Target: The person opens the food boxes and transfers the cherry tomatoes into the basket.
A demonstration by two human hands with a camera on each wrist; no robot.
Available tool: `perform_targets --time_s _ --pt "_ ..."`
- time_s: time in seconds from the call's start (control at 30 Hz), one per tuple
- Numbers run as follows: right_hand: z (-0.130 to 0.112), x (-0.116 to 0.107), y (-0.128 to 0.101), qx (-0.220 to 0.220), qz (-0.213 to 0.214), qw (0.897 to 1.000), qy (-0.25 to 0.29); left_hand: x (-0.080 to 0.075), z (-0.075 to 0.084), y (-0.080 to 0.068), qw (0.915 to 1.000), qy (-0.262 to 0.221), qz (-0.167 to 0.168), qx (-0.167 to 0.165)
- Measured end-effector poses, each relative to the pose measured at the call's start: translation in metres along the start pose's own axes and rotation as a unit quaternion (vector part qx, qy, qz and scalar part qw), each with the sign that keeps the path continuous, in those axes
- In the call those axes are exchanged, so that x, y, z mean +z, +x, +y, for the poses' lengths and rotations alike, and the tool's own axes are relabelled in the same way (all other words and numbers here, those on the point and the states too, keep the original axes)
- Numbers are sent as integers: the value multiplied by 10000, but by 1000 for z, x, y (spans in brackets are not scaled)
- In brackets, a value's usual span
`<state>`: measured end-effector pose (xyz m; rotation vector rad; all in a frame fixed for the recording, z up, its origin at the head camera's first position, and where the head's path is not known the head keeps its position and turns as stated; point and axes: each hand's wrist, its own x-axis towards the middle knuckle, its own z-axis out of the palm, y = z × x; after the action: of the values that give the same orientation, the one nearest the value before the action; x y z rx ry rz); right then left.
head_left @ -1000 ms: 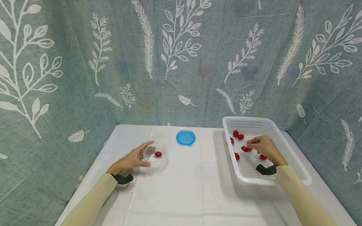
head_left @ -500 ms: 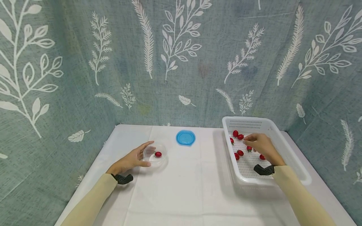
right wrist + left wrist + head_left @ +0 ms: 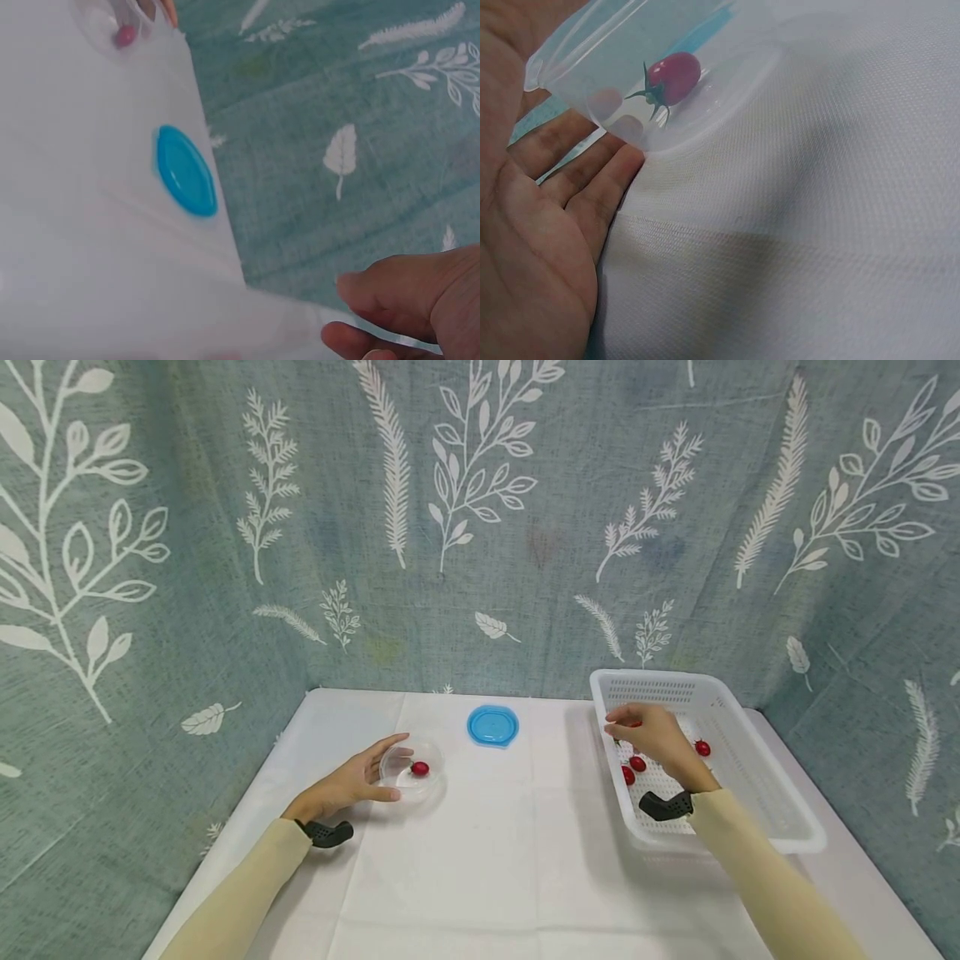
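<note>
A clear round plastic tub (image 3: 431,789) stands on the left of the table, one red cherry tomato (image 3: 420,769) with a green calyx lying inside. My left hand (image 3: 345,789) holds the tub from its left side, thumb in front and fingers (image 3: 577,176) behind its wall. Over the left part of a white perforated basket (image 3: 780,760) is my right hand (image 3: 652,735), bent downward near the rim. Its thumb and finger (image 3: 345,341) stand apart in the right wrist view, with nothing seen between them. Several cherry tomatoes (image 3: 637,764) lie in the basket; the hand partly covers some.
A blue lid (image 3: 492,727) lies at the back of the white-covered table (image 3: 465,860), between tub and basket. Behind and at both sides hangs a grey-green curtain (image 3: 525,527) with white leaf prints. The basket's raised wall stands beside my right hand.
My right hand has moved left across the basket, uncovering a tomato at its right. One tomato has shifted left toward the front-left pair. The left hand and tub stay put.
</note>
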<state>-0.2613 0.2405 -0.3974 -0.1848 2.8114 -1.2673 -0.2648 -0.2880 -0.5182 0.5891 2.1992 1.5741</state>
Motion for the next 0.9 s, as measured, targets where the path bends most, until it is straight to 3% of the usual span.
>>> perform_targets --time_s 0.47,0.9 --pt "-40 37 15 -411 -228 9986 238 -2 2 0 10000 33 5 -73" --pt "-72 91 26 -747 -659 9944 340 -2 -2 0 10000 81 -24 16"
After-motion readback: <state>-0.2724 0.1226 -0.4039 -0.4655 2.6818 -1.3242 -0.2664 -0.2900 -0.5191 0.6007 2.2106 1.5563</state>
